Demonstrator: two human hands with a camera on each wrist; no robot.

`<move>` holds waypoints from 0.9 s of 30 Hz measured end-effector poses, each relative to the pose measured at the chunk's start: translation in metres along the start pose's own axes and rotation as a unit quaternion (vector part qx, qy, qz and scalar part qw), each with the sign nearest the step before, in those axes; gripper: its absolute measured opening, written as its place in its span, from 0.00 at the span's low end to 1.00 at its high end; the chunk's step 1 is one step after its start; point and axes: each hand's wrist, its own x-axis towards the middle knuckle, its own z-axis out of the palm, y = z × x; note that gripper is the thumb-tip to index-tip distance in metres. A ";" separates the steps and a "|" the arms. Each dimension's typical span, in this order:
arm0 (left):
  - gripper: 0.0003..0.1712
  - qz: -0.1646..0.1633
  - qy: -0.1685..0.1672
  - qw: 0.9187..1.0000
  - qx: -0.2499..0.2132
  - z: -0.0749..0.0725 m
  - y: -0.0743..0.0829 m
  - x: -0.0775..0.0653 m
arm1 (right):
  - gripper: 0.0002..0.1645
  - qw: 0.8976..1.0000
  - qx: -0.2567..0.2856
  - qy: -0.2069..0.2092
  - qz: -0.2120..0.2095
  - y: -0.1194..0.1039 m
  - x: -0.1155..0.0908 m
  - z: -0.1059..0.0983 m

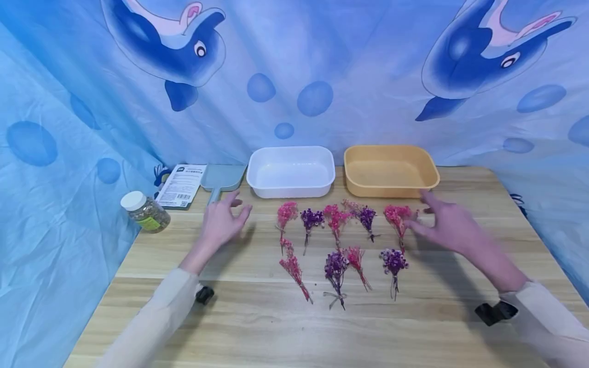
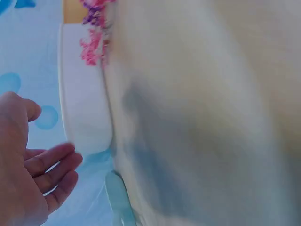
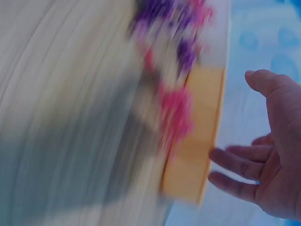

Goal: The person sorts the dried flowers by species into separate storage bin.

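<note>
My left hand (image 1: 223,220) hovers over the table's left side, fingers loosely spread, holding nothing. It is nearest to a grey-blue dustpan (image 1: 221,176), whose handle it partly hides. My right hand (image 1: 447,224), also holding nothing, is above the table on the right, near a pink dried flower bunch (image 1: 397,213). Small dried bunches lie in two rough rows between the hands, among them a purple bunch (image 1: 312,218), a pink bunch (image 1: 299,276) and a twine-tied purple bunch (image 1: 336,265). Behind them stand a white basin (image 1: 291,192) and a yellow-orange basin (image 1: 391,191). Both wrist views are blurred.
At the table's left edge a white-lidded jar (image 1: 152,214) leans or lies tilted, beside a printed packet (image 1: 181,184). A blue dolphin-print curtain (image 1: 303,61) hangs behind and along the sides. The wooden table (image 1: 257,327) extends in front of the flowers.
</note>
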 end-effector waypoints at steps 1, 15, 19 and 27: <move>0.33 -0.008 0.003 1.000 -0.015 0.003 0.002 0.008 | 0.53 1.000 0.017 0.005 -0.019 -0.008 0.003 0.003; 0.52 -0.024 -0.072 0.993 -0.095 0.031 -0.010 0.071 | 0.39 0.978 0.172 -0.088 -0.086 -0.097 0.044 0.041; 0.57 -0.041 -0.091 0.992 -0.078 0.036 -0.009 0.077 | 0.39 0.973 0.190 -0.112 -0.071 -0.111 0.054 0.044; 0.58 -0.058 -0.093 0.993 -0.046 0.040 -0.012 0.078 | 0.32 0.965 0.224 -0.125 -0.056 -0.137 0.072 0.059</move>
